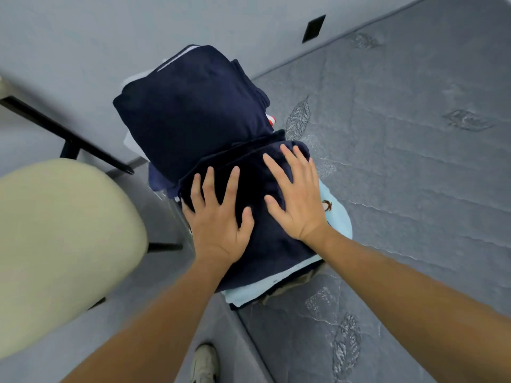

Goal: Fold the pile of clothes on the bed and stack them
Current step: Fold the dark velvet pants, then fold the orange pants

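Two stacks of folded clothes stand at the near-left edge of the grey mattress (401, 167). The near stack has a folded dark navy garment (265, 244) on top, over a light blue piece (336, 214) and darker layers below. My left hand (218, 217) and my right hand (296, 194) both press flat on that navy garment, fingers spread and straight. Beyond them the far stack (193, 111) is topped by another navy garment, with white and red edges showing underneath.
A beige padded chair seat (60, 244) with black legs stands to the left on the grey floor. My shoe (204, 363) shows below by the bed's edge. A dark wall plate (313, 28) sits on the wall. The mattress stretches bare to the right.
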A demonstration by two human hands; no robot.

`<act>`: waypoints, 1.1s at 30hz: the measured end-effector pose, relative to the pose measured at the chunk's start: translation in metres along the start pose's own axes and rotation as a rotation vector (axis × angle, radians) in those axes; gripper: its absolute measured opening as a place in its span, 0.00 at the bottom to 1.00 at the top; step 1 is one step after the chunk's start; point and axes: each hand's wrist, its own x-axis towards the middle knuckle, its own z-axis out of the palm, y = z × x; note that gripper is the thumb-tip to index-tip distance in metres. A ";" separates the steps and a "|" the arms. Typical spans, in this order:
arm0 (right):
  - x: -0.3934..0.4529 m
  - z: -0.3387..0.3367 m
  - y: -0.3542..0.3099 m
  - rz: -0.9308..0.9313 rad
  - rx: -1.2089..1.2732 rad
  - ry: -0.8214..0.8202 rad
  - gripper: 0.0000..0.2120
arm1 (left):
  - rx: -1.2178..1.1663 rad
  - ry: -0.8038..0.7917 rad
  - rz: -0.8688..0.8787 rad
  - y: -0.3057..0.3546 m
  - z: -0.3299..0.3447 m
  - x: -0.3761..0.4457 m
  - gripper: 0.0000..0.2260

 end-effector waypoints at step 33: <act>-0.077 -0.183 -0.062 0.198 -0.094 -0.085 0.30 | 0.156 0.179 0.351 0.085 -0.169 -0.057 0.31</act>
